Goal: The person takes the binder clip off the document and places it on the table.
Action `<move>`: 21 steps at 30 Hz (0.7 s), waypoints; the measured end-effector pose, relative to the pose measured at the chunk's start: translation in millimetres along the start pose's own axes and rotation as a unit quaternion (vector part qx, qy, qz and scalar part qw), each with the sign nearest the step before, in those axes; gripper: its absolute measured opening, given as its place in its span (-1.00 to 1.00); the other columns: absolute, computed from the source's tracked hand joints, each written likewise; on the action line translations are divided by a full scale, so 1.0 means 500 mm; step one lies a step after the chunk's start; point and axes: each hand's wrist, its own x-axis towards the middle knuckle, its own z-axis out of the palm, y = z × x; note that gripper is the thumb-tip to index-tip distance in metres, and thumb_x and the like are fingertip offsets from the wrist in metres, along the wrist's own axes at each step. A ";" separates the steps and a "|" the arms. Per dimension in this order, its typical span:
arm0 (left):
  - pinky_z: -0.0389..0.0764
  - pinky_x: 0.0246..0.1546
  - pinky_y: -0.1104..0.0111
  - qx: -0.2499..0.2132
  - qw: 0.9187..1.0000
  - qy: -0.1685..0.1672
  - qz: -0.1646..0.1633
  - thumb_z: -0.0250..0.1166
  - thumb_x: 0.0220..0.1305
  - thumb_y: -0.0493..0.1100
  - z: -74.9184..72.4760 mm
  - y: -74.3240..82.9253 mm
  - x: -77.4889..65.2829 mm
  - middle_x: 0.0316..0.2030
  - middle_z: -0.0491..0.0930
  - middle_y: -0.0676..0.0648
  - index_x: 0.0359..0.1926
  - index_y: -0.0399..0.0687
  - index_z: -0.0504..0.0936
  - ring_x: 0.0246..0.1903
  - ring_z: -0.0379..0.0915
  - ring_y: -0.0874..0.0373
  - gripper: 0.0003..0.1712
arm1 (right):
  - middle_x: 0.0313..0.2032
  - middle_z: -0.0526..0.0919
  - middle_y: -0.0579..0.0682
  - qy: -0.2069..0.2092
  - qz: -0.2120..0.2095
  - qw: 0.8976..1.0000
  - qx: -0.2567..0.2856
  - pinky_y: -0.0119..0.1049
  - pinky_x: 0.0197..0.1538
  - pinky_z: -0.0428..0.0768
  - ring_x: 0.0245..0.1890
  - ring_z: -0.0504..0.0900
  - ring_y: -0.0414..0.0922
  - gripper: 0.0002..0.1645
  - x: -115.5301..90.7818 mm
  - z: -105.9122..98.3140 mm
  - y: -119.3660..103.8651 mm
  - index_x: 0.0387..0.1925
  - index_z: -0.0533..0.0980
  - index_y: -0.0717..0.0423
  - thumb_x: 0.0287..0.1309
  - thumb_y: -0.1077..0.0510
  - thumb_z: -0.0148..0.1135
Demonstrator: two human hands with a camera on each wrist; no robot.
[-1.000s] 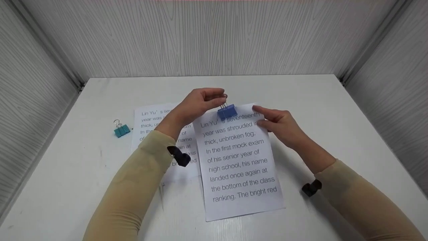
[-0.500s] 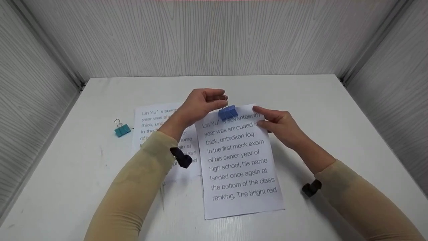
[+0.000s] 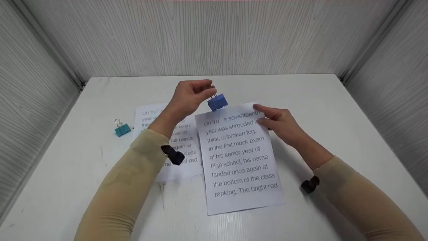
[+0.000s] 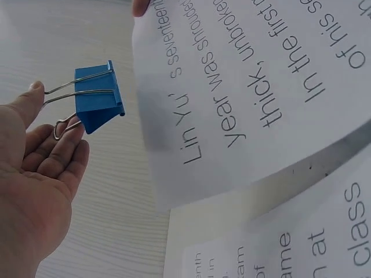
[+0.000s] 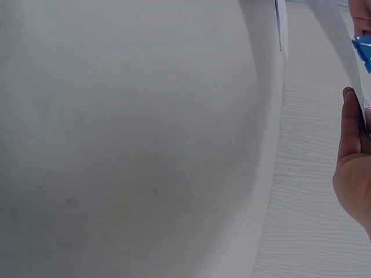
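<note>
My left hand [image 3: 188,97] pinches a blue binder clip [image 3: 218,102] by its wire handles, just above the printed sheets' top edge. In the left wrist view the binder clip [image 4: 96,95] stands apart from the paper, its mouth toward the top edge, with thumb and fingers on opposite handles. My right hand [image 3: 282,124] grips the printed sheets [image 3: 242,152] at their upper right corner, thumb in front. At least two sheets show at the lower edge, lifted off the table at a tilt. From the right wrist, the paper [image 5: 342,40] is seen nearly edge-on between thumb and fingers.
Another printed page [image 3: 184,167] lies on the white table [image 3: 80,187] to the left, partly covered by my left forearm. Beyond it sits a teal binder clip [image 3: 122,130]. Pale wood-grain panels [image 3: 214,36] enclose the table at the back and sides.
The blue binder clip, earlier over the top edge of the sheets, has come off up and to the left with my left hand. My right hand has barely moved; the sheets' lower edge rose slightly.
</note>
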 end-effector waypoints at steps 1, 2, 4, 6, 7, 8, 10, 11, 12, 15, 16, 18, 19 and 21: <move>0.58 0.27 0.30 -0.001 1.000 0.002 0.000 0.44 0.46 -0.09 -0.009 0.002 -0.003 0.14 0.74 -0.06 0.37 -0.17 0.63 0.16 0.65 0.16 -0.46 | 0.28 0.68 0.05 0.002 0.002 1.000 0.000 -0.32 -0.08 0.72 0.15 0.73 -0.04 -0.40 0.002 -0.001 0.002 0.47 0.51 -0.12 0.47 0.25 0.30; 0.59 0.27 0.30 -0.002 1.000 0.005 -0.001 0.44 0.45 -0.09 -0.019 0.003 -0.006 0.13 0.74 -0.07 0.36 -0.18 0.63 0.15 0.66 0.15 -0.46 | 0.28 0.68 0.05 0.005 0.004 1.000 -0.001 -0.32 -0.08 0.72 0.14 0.74 -0.05 -0.39 0.004 -0.002 0.003 0.47 0.51 -0.12 0.47 0.25 0.30; 0.59 0.26 0.30 0.001 1.000 0.008 -0.005 0.44 0.45 -0.08 -0.041 0.004 -0.016 0.13 0.74 -0.08 0.36 -0.17 0.63 0.15 0.67 0.14 -0.46 | 0.27 0.69 0.06 0.011 0.009 1.000 -0.002 -0.33 -0.09 0.71 0.13 0.74 -0.05 -0.39 0.009 -0.004 0.006 0.47 0.51 -0.12 0.47 0.25 0.30; 0.60 0.26 0.30 0.008 1.000 0.012 -0.008 0.45 0.45 -0.06 -0.065 0.002 -0.029 0.14 0.74 -0.09 0.36 -0.17 0.63 0.15 0.67 0.12 -0.45 | 0.26 0.69 0.05 0.016 0.015 1.000 -0.008 -0.34 -0.11 0.71 0.11 0.74 -0.06 -0.39 0.013 -0.006 0.010 0.47 0.51 -0.13 0.47 0.24 0.30; 0.60 0.26 0.29 0.014 1.000 0.014 -0.010 0.45 0.45 -0.05 -0.078 0.000 -0.037 0.15 0.74 -0.10 0.36 -0.17 0.64 0.16 0.67 0.12 -0.44 | 0.26 0.69 0.04 0.018 0.019 1.000 -0.010 -0.34 -0.11 0.71 0.10 0.75 -0.06 -0.39 0.015 -0.008 0.011 0.47 0.51 -0.14 0.47 0.24 0.29; 0.60 0.26 0.29 0.022 1.000 0.017 -0.013 0.45 0.45 -0.04 -0.092 -0.002 -0.045 0.15 0.74 -0.10 0.36 -0.15 0.64 0.16 0.66 0.12 -0.44 | 0.26 0.70 0.03 0.019 0.022 0.999 -0.013 -0.34 -0.11 0.71 0.10 0.75 -0.06 -0.39 0.018 -0.009 0.013 0.47 0.51 -0.15 0.47 0.24 0.30; 0.59 0.27 0.28 0.035 0.999 0.021 -0.022 0.44 0.45 0.00 -0.121 -0.008 -0.062 0.16 0.73 -0.08 0.36 -0.12 0.64 0.18 0.65 0.12 -0.43 | 0.26 0.69 0.03 0.019 0.027 0.999 -0.018 -0.34 -0.11 0.70 0.09 0.75 -0.06 -0.38 0.022 -0.010 0.017 0.48 0.51 -0.16 0.47 0.24 0.30; 0.59 0.28 0.28 0.043 0.998 0.024 -0.030 0.44 0.45 0.02 -0.135 -0.010 -0.071 0.17 0.73 -0.07 0.37 -0.10 0.64 0.19 0.65 0.12 -0.43 | 0.26 0.69 0.03 0.020 0.029 0.999 -0.020 -0.34 -0.12 0.70 0.08 0.75 -0.06 -0.38 0.024 -0.011 0.019 0.48 0.51 -0.15 0.47 0.24 0.30; 0.58 0.28 0.28 0.049 0.998 0.029 -0.036 0.44 0.45 0.04 -0.149 -0.013 -0.080 0.17 0.73 -0.06 0.37 -0.09 0.64 0.19 0.65 0.13 -0.42 | 0.26 0.69 0.03 0.021 0.032 0.999 -0.023 -0.34 -0.12 0.70 0.07 0.76 -0.06 -0.38 0.025 -0.012 0.021 0.48 0.50 -0.15 0.47 0.24 0.30; 0.58 0.28 0.31 0.064 0.996 0.041 -0.054 0.45 0.42 0.09 -0.191 -0.018 -0.106 0.18 0.73 -0.05 0.37 -0.05 0.65 0.19 0.64 0.14 -0.40 | 0.30 0.66 0.00 0.024 0.041 0.998 -0.034 -0.35 -0.11 0.70 0.07 0.75 -0.07 -0.37 0.029 -0.013 0.028 0.48 0.50 -0.16 0.47 0.25 0.29; 0.58 0.27 0.33 0.067 0.995 0.047 -0.059 0.46 0.41 0.09 -0.204 -0.019 -0.116 0.18 0.73 -0.05 0.37 -0.04 0.65 0.19 0.65 0.14 -0.39 | 0.31 0.65 -0.01 0.025 0.044 0.998 -0.039 -0.35 -0.12 0.70 0.08 0.74 -0.07 -0.37 0.030 -0.014 0.031 0.48 0.50 -0.17 0.47 0.25 0.29; 0.59 0.25 0.36 0.073 0.994 0.057 -0.066 0.47 0.40 0.11 -0.229 -0.023 -0.134 0.19 0.72 -0.06 0.38 -0.04 0.64 0.19 0.65 0.14 -0.37 | 0.35 0.62 -0.05 0.026 0.049 0.997 -0.046 -0.36 -0.10 0.69 0.11 0.72 -0.08 -0.37 0.032 -0.014 0.034 0.48 0.50 -0.18 0.47 0.24 0.30; 0.59 0.25 0.37 0.078 0.993 0.061 -0.070 0.47 0.39 0.12 -0.241 -0.025 -0.144 0.19 0.72 -0.06 0.39 -0.02 0.63 0.19 0.65 0.14 -0.35 | 0.38 0.59 -0.07 0.025 0.051 0.997 -0.048 -0.36 -0.09 0.68 0.14 0.70 -0.09 -0.37 0.034 -0.014 0.036 0.48 0.50 -0.18 0.47 0.24 0.30; 0.58 0.24 0.42 0.089 0.991 0.069 -0.077 0.47 0.38 0.13 -0.266 -0.032 -0.163 0.20 0.71 -0.06 0.42 0.00 0.61 0.19 0.64 0.15 -0.33 | 0.41 0.56 -0.09 0.023 0.054 0.997 -0.055 -0.37 -0.07 0.67 0.21 0.66 -0.11 -0.36 0.036 -0.014 0.038 0.48 0.49 -0.17 0.46 0.24 0.31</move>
